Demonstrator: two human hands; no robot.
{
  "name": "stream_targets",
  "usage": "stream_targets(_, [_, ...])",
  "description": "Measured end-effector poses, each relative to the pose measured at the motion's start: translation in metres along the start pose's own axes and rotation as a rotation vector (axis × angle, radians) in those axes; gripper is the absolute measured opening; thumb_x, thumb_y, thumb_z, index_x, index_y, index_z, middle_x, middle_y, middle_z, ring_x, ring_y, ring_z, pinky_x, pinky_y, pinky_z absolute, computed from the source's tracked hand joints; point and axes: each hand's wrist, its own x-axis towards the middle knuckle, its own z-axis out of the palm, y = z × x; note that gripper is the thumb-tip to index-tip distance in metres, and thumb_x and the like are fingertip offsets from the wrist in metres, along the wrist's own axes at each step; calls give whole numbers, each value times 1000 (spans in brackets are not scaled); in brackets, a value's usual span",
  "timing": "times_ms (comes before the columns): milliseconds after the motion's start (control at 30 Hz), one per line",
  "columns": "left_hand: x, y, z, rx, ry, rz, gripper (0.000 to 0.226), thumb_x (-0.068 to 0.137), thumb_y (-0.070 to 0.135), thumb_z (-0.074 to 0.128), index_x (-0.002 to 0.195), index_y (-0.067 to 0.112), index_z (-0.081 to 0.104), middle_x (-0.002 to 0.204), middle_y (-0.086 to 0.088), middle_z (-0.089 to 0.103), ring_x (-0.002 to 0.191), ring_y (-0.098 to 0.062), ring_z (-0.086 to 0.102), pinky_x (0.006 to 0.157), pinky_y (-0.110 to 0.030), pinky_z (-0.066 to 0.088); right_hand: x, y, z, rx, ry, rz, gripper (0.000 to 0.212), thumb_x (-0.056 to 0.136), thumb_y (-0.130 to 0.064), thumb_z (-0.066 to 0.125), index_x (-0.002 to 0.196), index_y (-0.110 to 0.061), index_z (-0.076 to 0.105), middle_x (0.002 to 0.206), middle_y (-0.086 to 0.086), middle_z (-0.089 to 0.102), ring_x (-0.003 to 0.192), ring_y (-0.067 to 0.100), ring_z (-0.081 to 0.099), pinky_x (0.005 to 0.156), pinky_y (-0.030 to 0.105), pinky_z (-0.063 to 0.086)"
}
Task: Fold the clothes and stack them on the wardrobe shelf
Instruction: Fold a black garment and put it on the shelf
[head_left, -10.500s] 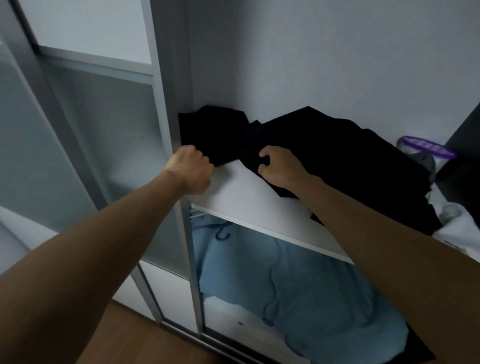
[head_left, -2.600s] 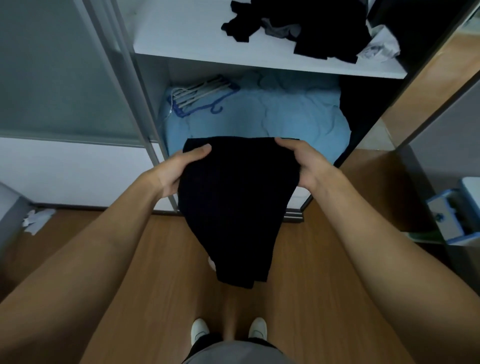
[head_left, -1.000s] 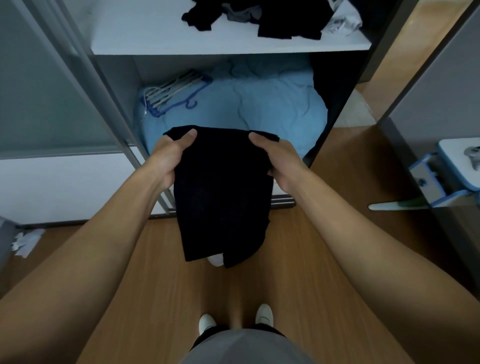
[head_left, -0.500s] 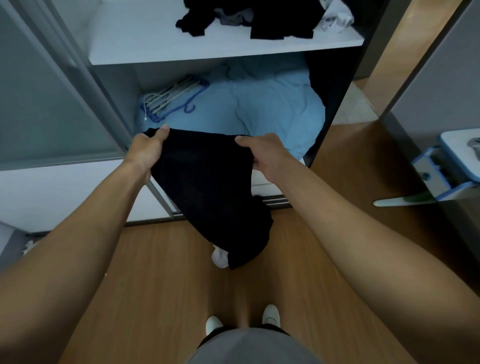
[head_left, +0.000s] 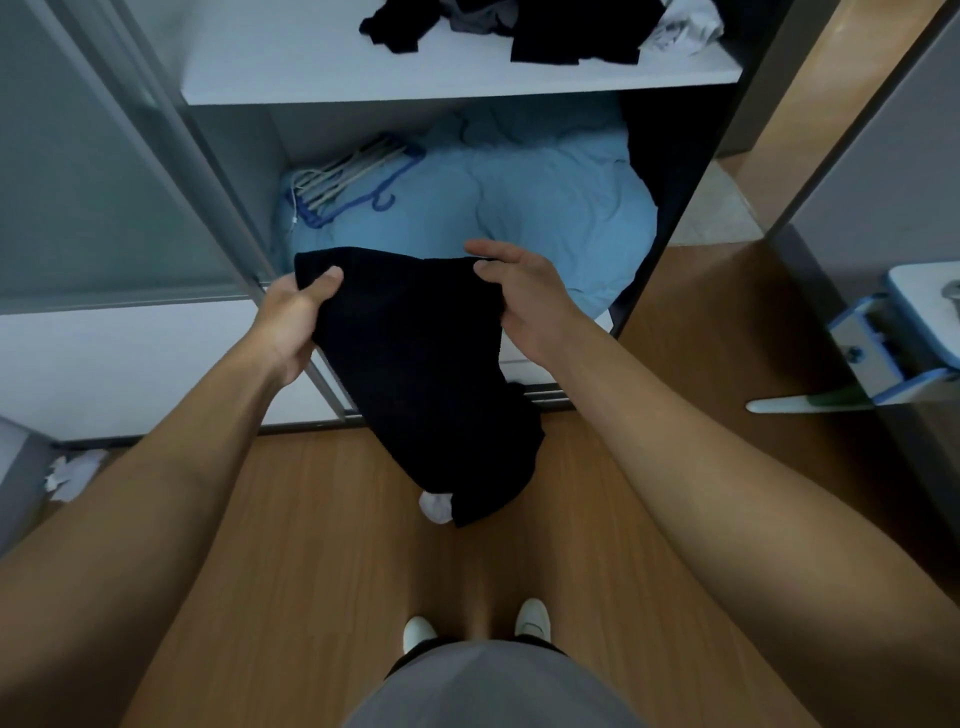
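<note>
Head view: the hands are now standing wider apart than a second ago, when they were holding the black garment (head_left: 421, 364) as a narrow hanging strip. Its top edge is being pulled out flat, and the lower part is swinging toward lower centre and bunching there. That suggests the fold is being reopened or squared up, so this piece is probably only partway folded.

The left hand (head_left: 293, 325) is pinching the garment's left corner, thumb lying on top and fingers going under the cloth. The right hand (head_left: 527, 299) is pinching the right corner between its thumb and its long, nearly straight fingers.

The garment is hanging in mid-air at the centre of the frame, in front of the open wardrobe, over the wooden floor (head_left: 291, 530), touching no shelf. It is showing as plain, matte, limp black cloth with no visible seams or print. A small white thing (head_left: 435, 508) is peeking out beside its lower tip; what it is cannot be told.

At the top of the frame the white wardrobe shelf (head_left: 311, 67) is carrying a loose heap of dark clothes (head_left: 571, 31), still unfolded, so most of the task seems to be waiting
</note>
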Motion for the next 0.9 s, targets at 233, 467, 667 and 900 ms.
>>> stream_targets(233, [-3,10,20,-137,-15,-150,28,93,36,61,107,15,72,104,-5,77,96,-19,74,67,-27,59,-6,16,8,-336,23,-150,42,90,0,62,129,-14,64,127,10,64,115,24,63,107,42,48])
stream_targets(467, [-5,-5,1,-142,-89,-34,26,97,24,57,119,12,65,116,-7,73,108,-21,70,85,-31,57,-4,20,4,174,-14,82,48,93,18,37,131,-2,59,87,12,62,74,20,61,75,31,54])
stream_targets(667, [9,-1,15,45,210,20,32,96,25,62,123,7,59,107,-11,74,96,-24,73,78,-33,61,-1,24,7,182,-51,184,41,99,11,37,134,-2,55,89,12,61,75,19,59,73,28,52])
stream_targets(900, [11,14,11,93,101,33,45,87,9,58,125,32,55,105,-8,69,81,-17,75,67,-27,59,7,25,12,205,-40,245,37,100,3,48,136,-2,54,106,14,64,93,23,63,95,36,52])
